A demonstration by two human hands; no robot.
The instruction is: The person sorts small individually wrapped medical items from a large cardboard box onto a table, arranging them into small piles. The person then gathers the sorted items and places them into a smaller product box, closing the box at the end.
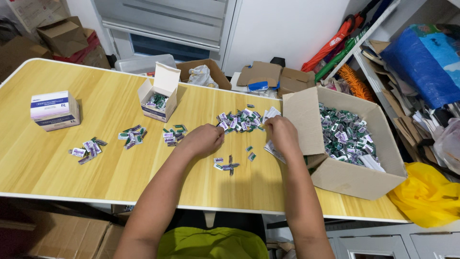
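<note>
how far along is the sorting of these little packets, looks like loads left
Done: three small batches lie set apart on the table, and the open small box holds some packets. In hand: the left hand and right hand work at the loose pile. Left: the large carton looks mostly full, so most remains.

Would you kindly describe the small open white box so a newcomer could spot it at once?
Start at the long wooden table. Near its far edge, left of the hands, stands the small open white box. Unlike the closed box further left, its lid flap stands upright and packets show inside.
</note>
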